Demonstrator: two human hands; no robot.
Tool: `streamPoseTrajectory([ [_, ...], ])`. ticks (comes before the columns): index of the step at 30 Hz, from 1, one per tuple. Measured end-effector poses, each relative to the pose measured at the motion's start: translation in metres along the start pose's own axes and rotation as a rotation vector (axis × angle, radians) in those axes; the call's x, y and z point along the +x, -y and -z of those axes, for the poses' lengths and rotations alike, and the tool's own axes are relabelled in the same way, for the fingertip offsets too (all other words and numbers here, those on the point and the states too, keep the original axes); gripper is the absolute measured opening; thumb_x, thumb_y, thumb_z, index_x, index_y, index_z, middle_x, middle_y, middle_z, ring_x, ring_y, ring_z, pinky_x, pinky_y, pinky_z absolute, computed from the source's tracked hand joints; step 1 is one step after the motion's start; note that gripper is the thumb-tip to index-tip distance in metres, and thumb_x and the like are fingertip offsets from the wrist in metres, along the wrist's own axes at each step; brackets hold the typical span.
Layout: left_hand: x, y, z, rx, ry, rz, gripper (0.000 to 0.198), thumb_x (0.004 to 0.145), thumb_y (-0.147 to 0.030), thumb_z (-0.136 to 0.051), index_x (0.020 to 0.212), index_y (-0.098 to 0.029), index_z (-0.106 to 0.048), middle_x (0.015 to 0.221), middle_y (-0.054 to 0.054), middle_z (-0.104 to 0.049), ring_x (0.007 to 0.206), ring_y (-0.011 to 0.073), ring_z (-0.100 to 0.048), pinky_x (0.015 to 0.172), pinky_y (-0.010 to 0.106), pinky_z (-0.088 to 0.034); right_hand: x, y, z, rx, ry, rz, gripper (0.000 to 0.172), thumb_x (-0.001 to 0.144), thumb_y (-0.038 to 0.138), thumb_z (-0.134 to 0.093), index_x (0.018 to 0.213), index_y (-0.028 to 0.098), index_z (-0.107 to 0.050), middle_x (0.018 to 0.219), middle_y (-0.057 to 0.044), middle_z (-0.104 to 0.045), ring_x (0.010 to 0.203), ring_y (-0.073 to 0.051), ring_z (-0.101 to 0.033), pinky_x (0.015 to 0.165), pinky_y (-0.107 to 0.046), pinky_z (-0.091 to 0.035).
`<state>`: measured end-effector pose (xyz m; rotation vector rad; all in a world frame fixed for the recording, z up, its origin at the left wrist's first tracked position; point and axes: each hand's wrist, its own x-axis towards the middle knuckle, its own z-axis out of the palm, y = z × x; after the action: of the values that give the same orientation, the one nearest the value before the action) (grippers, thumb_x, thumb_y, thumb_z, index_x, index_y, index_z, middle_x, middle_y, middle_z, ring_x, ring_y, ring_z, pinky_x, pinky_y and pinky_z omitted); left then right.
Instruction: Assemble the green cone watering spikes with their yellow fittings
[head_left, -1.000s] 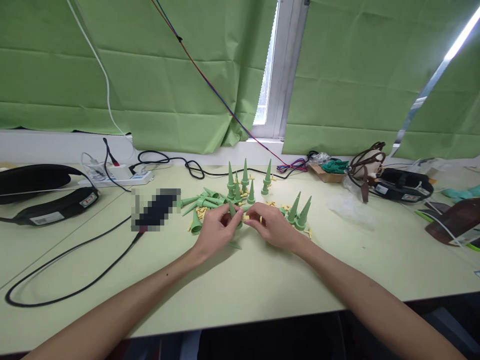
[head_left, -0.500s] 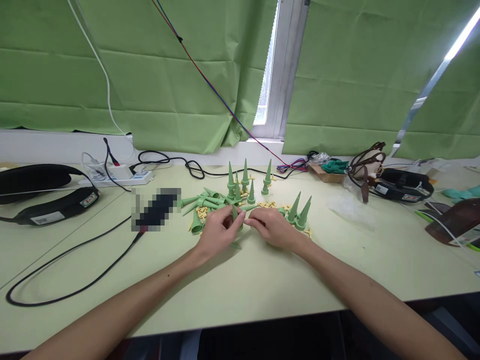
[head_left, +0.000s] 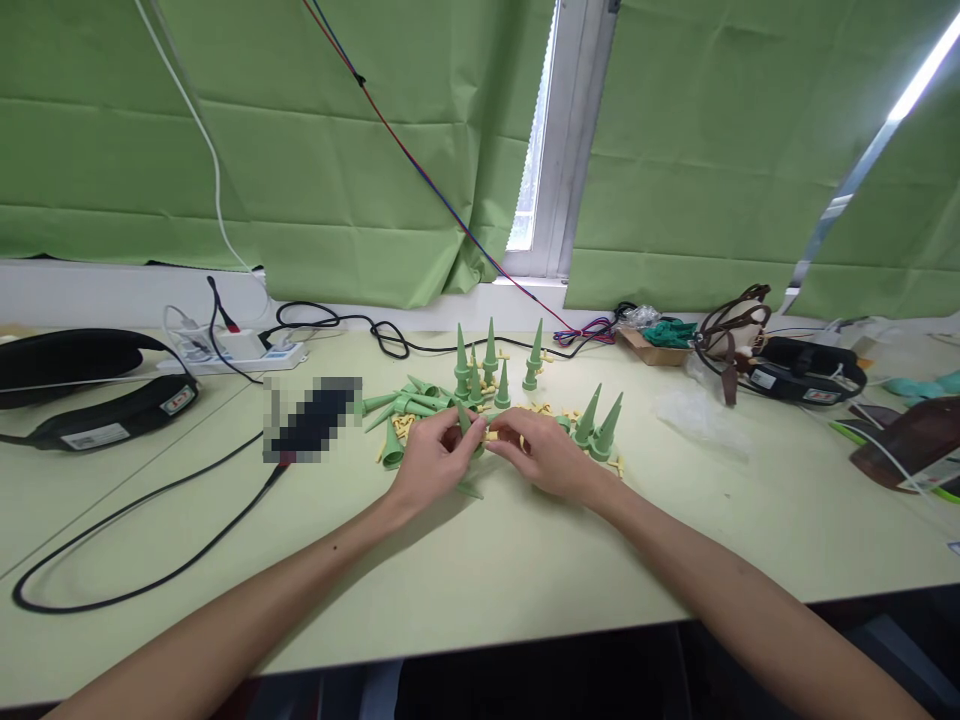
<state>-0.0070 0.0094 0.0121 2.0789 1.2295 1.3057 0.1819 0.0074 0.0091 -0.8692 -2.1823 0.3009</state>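
Just in front and to the right of the loose pile of green spikes (head_left: 420, 400), the left hand (head_left: 431, 455) holds one green spike (head_left: 464, 415) between thumb and fingers, its point upward. A small yellow piece (head_left: 491, 436) sits at the side of that spike, farther to the right of the pile. The right hand (head_left: 544, 450) comes from that side with thumb and forefinger curled narrowly about the yellow piece; whether they grip it, I cannot tell. Beneath the left hand, in front of the pile, the tip of another spike (head_left: 471, 491) shows on the table (head_left: 465, 600).

Loose yellow pieces (head_left: 403, 428) lie among the pile's near edge. Behind it and to its right stand five upright spikes (head_left: 462, 360), some with yellow pieces visible near their bases. Well to the right of the pile, just past the right hand, two more spikes (head_left: 600, 430) stand slightly tilted. To the left of the pile lies a dark, pixelated device (head_left: 315, 420) with a black cable (head_left: 225, 525).
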Motion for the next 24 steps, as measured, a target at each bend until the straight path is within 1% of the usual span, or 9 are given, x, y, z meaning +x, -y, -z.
streamPoseTrajectory([
  [2,0.0002,0.0012,-0.0006,-0.008,-0.005,0.002,0.034,0.088,-0.044,-0.057,0.068,-0.017,-0.059,0.051,-0.004,-0.040,0.046,0.0092,-0.032,0.043,0.023,-0.026,-0.0002,-0.0012,-0.0004,0.012,0.003,0.008,0.011,0.096,0.029,-0.055,0.100,0.019,-0.057,0.087,-0.004,-0.063,0.069,-0.014,-0.053,0.065,-0.027,-0.042],
  [4,0.0004,0.0017,-0.0010,-0.009,-0.007,0.002,0.034,0.088,-0.044,-0.057,0.069,-0.017,-0.059,0.051,-0.004,-0.039,0.046,0.0093,-0.032,0.043,0.023,-0.025,-0.0004,-0.0031,-0.0012,0.014,0.001,0.022,0.009,0.096,0.027,-0.054,0.099,0.019,-0.058,0.089,-0.004,-0.063,0.071,-0.014,-0.054,0.066,-0.027,-0.043],
  [8,0.0003,0.0003,-0.0007,0.011,0.002,0.000,0.034,0.089,-0.045,-0.056,0.070,-0.017,-0.060,0.050,-0.004,-0.041,0.046,0.0096,-0.033,0.044,0.024,-0.027,-0.0009,-0.0066,-0.0029,-0.001,-0.017,0.046,0.007,0.096,0.025,-0.054,0.094,0.019,-0.056,0.083,-0.003,-0.060,0.071,-0.015,-0.053,0.065,-0.027,-0.042],
  [12,-0.0003,-0.0014,0.0003,0.032,0.016,-0.018,0.034,0.089,-0.044,-0.056,0.068,-0.017,-0.058,0.051,-0.004,-0.043,0.047,0.0095,-0.035,0.045,0.024,-0.029,-0.0014,-0.0067,-0.0028,-0.008,-0.011,0.056,0.010,0.097,0.025,-0.052,0.089,0.019,-0.055,0.082,-0.003,-0.060,0.069,-0.015,-0.051,0.064,-0.027,-0.040],
  [16,-0.0010,-0.0010,0.0008,0.060,0.022,-0.048,0.034,0.090,-0.042,-0.055,0.069,-0.017,-0.059,0.051,-0.004,-0.043,0.047,0.0096,-0.036,0.047,0.024,-0.030,-0.0016,-0.0054,-0.0019,-0.021,0.006,0.045,0.012,0.096,0.023,-0.051,0.085,0.019,-0.054,0.079,-0.002,-0.059,0.068,-0.014,-0.051,0.062,-0.026,-0.037],
  [20,-0.0013,-0.0011,0.0009,0.083,0.039,-0.068,0.033,0.090,-0.042,-0.054,0.072,-0.016,-0.062,0.053,-0.003,-0.049,0.048,0.0103,-0.039,0.048,0.024,-0.032,-0.0013,-0.0045,-0.0014,-0.038,0.019,0.031,0.015,0.096,0.023,-0.051,0.082,0.019,-0.054,0.074,-0.001,-0.057,0.065,-0.014,-0.048,0.060,-0.026,-0.036],
  [24,-0.0012,-0.0018,0.0009,0.100,0.040,-0.096,0.033,0.090,-0.041,-0.055,0.068,-0.016,-0.060,0.053,-0.003,-0.048,0.047,0.0099,-0.039,0.049,0.024,-0.032,-0.0012,-0.0037,-0.0013,-0.057,0.035,0.017,0.017,0.096,0.023,-0.051,0.079,0.019,-0.054,0.070,0.000,-0.055,0.063,-0.014,-0.047,0.060,-0.025,-0.035],
])
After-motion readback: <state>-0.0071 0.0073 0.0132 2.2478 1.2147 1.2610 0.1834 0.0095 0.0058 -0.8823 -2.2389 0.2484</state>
